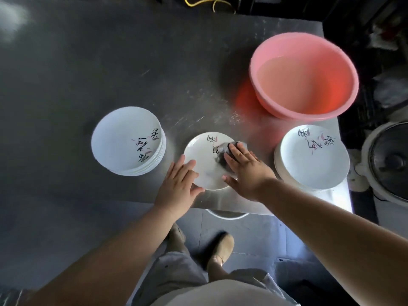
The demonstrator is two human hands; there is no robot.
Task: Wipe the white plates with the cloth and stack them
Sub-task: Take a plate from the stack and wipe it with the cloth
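Note:
A single white plate [204, 161] with black brush lettering lies on the steel table near its front edge. My right hand [245, 171] presses a dark grey cloth [223, 151] flat onto the plate's right half, fingers straight. My left hand [178, 184] rests on the plate's left rim with straight fingers, holding it still. A stack of white plates [123, 140] stands to the left. Another stack of white plates [313, 157] stands to the right, close to my right forearm.
A pink plastic basin [304, 78] holding water stands behind the right stack. The steel table [110, 62] stretches far and left. A dark pot with a lid [388, 160] sits off the table's right edge. My feet show below the front edge.

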